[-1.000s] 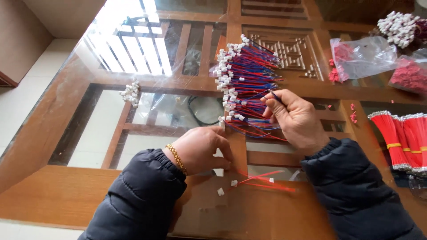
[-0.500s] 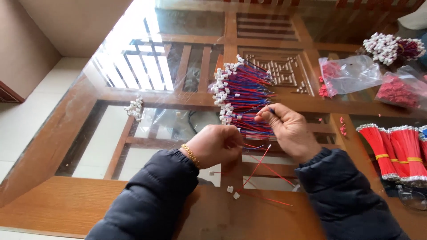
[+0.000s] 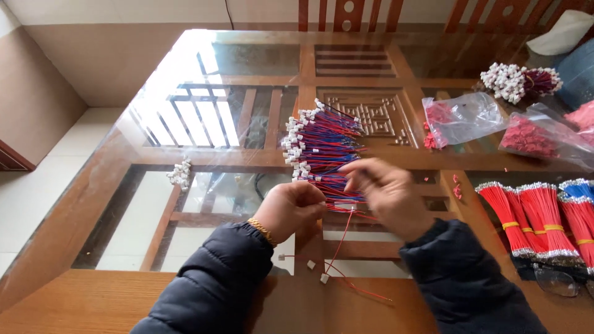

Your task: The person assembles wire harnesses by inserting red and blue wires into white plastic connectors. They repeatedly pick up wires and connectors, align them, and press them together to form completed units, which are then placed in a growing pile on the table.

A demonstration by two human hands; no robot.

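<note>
A fan of red and blue wires (image 3: 325, 151) tipped with small white plugs is spread across the middle of the glass table top (image 3: 204, 80), and its near end is gathered at the two hands. The left hand (image 3: 292, 209) is seen curled into a loose fist over the near ends of the wires, a gold bracelet (image 3: 263, 230) showing at the wrist; the wire ends appear to be pinched inside it, though the grip itself is hidden by the knuckles. The right hand (image 3: 387, 196) is held half open just right of the bundle, fingers blurred, with one thin red wire seemingly caught at the fingertips; how firmly cannot be told. Judged from this, a sorting or gathering step is in hand, with one wire being added to or drawn from the fan. The next move would seem to call for a fine pinch on a single strand while the bundle is kept steady.

Just near the hands, loose red wires (image 3: 346, 272) with white plugs are lying on the wooden edge. To the left, a small heap of white plugs (image 3: 180, 174) is resting on the glass. On the right, banded bundles of red wires (image 3: 535, 216) are laid side by side, and farther off clear bags of red parts (image 3: 470, 117) and another plug-tipped bundle (image 3: 516, 81) are seen.
</note>
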